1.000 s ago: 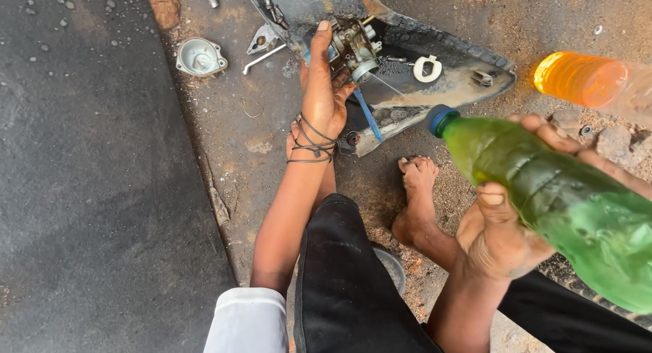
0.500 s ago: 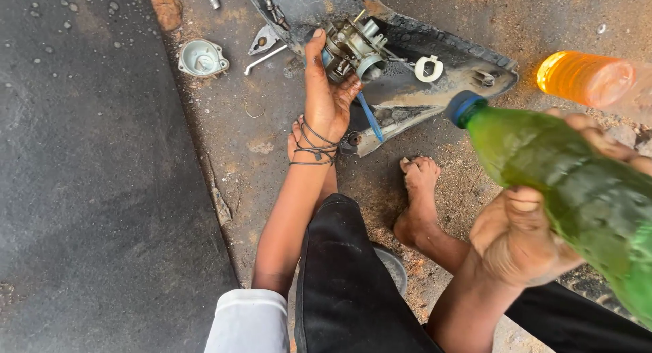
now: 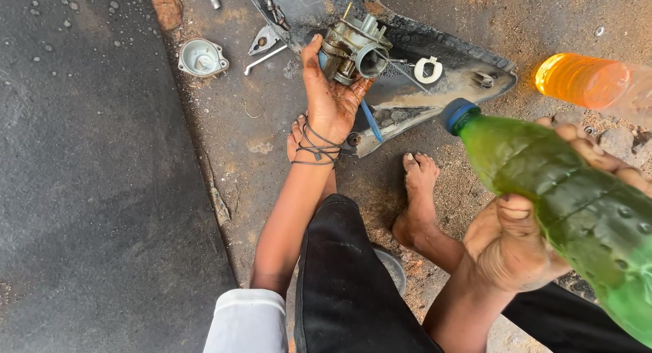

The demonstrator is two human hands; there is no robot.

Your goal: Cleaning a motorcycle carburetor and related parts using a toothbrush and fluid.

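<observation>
Currently, the dark plastic panel lies flat on the sandy ground and serves as the landmark. Largest in view after it is the green bottle, tilted with its blue cap toward the panel's lower edge; the right hand is wrapped tight around its body. An orange bottle lies just beyond the panel's right tip. The left hand, greasy and ringed by dark cords at the wrist, is closed around a metal carburetor, held up over the panel's left part. A bare foot rests below the panel's lower edge. A round metal bowl cover sits well to the panel's left. A small white ring-shaped piece lies on the panel itself.
</observation>
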